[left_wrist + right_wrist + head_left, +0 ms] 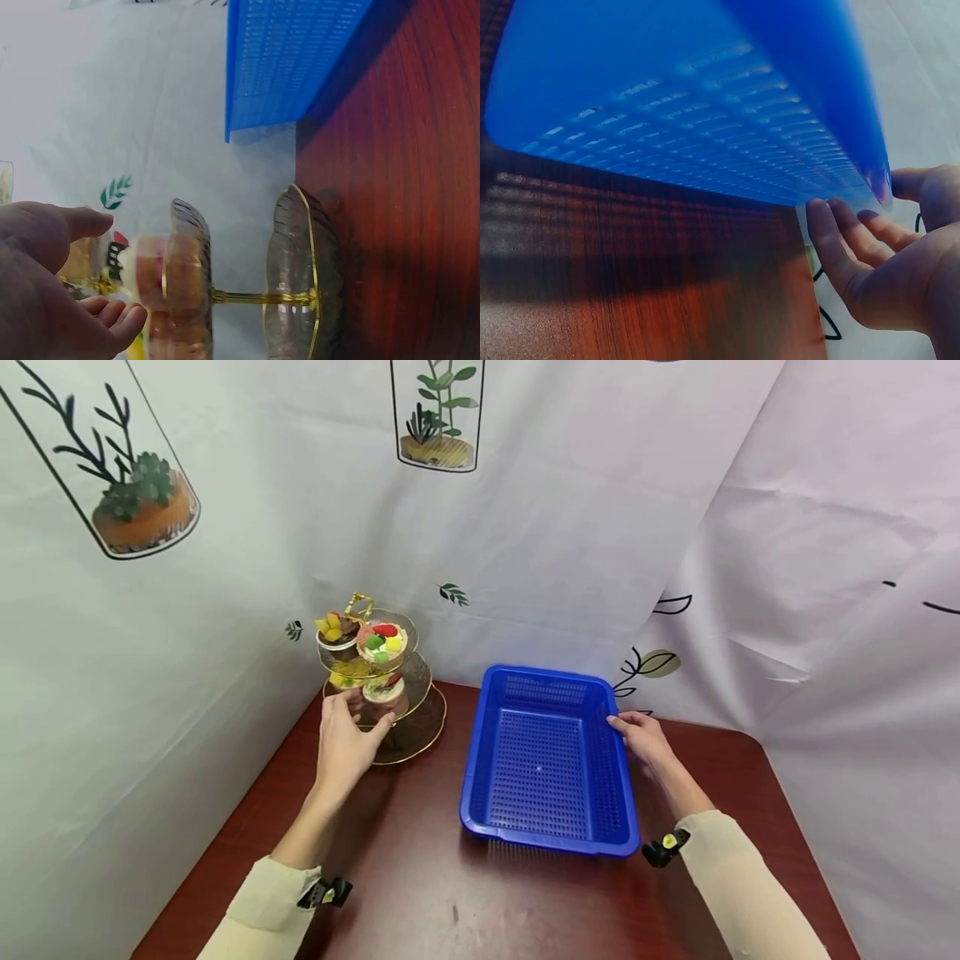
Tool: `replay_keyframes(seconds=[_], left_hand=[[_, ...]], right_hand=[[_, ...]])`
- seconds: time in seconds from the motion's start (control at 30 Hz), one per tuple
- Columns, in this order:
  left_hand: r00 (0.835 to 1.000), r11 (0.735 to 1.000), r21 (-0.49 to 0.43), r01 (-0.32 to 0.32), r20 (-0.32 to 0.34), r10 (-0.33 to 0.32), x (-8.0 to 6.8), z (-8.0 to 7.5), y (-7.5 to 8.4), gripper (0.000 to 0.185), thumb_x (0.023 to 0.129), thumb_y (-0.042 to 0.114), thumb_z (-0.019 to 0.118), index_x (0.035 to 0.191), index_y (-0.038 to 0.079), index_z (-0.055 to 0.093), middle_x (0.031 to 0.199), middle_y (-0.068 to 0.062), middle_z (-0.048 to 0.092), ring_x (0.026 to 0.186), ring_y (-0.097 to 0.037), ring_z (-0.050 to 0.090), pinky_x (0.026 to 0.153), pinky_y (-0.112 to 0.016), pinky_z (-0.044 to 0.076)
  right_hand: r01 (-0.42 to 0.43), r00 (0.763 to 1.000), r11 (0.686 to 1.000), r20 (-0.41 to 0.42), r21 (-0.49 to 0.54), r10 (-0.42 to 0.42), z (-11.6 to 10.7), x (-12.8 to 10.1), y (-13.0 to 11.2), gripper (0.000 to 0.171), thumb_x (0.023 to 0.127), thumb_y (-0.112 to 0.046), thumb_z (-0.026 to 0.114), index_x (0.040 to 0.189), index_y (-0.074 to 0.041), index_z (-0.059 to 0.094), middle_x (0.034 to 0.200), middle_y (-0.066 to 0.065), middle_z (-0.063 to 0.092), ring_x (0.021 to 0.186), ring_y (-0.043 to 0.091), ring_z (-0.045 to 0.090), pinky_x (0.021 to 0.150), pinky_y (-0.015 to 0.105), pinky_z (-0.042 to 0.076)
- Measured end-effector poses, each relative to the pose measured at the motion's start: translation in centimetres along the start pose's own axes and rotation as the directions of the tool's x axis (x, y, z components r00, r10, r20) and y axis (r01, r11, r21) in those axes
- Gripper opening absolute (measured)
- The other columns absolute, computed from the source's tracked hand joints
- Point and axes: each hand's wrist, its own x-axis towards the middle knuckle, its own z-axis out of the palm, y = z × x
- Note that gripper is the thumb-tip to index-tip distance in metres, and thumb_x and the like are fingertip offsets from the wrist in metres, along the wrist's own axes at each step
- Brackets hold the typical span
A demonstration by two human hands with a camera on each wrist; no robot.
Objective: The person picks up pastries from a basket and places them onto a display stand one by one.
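My left hand (347, 742) reaches to the middle tier of a gold-rimmed glass tiered stand (424, 727). Thumb and fingers are spread apart around the front of a cream-topped cupcake (386, 691), with a gap showing between them in the left wrist view. Beside it a yellow-topped cupcake (341, 682) is partly hidden by the fingers. The upper tier bears a chocolate cupcake (339, 631) with yellow pieces and a cupcake with colourful fruit topping (382, 644). My right hand (642, 735) grips the right rim of a blue plastic basket (551, 841), thumb over the edge and fingers under it.
The dark red wooden table (420, 877) carries the stand at back left and the basket right of centre. White printed cloth (525, 552) hangs close behind and along both sides. A black strap device (324, 893) is on each sleeve cuff.
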Motion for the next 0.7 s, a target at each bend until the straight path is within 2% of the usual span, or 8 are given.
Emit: replay_keyframes(seconds=[0.2,0.4,0.53,0.7], left_hand=[[0.995,0.998,-0.002,-0.059,0.082,0.059,-1.0,-0.7,1.5,0.067,0.091,0.018,0.084,0.141,-0.011,0.05,0.134,-0.026,0.051,0.12,-0.041,0.056,0.105,-0.05,0.05],[0.975,0.986,0.005,-0.168,0.149,0.165,-1.7,-0.3,3.7,0.069,0.09,0.023,0.086,0.142,-0.007,0.053,0.136,-0.024,0.054,0.124,-0.041,0.056,0.109,-0.052,0.043],[0.944,0.967,-0.028,-0.254,0.212,0.254,-1.4,0.3,5.5,0.07,0.09,0.026,0.085,0.145,-0.004,0.053,0.141,-0.022,0.055,0.129,-0.039,0.055,0.111,-0.053,0.045],[0.881,0.942,-0.054,-0.331,0.339,0.329,-0.3,1.1,8.1,0.073,0.095,0.039,0.08,0.151,0.002,0.051,0.147,-0.017,0.055,0.136,-0.034,0.054,0.115,-0.053,0.043]], right_hand=[[0.035,0.999,0.998,-0.011,-0.042,-0.036,-0.5,-0.5,0.2,0.053,0.108,-0.037,0.063,0.141,0.004,0.054,0.119,0.013,0.066,0.091,0.013,0.069,0.078,0.032,0.061],[0.091,0.996,0.996,0.004,-0.008,-0.091,-1.7,-1.3,-0.3,0.047,0.109,-0.028,0.062,0.138,0.007,0.051,0.116,0.012,0.067,0.09,0.01,0.07,0.08,0.033,0.063],[0.12,0.993,0.993,0.019,0.017,-0.12,-2.4,-1.9,-1.1,0.047,0.109,-0.022,0.061,0.139,0.011,0.047,0.12,0.019,0.065,0.092,0.012,0.072,0.082,0.032,0.063],[0.194,0.981,0.981,0.008,-0.03,-0.194,-2.8,-2.3,-3.0,0.054,0.11,-0.023,0.06,0.146,0.013,0.041,0.133,0.029,0.06,0.095,0.011,0.072,0.081,0.026,0.062]])
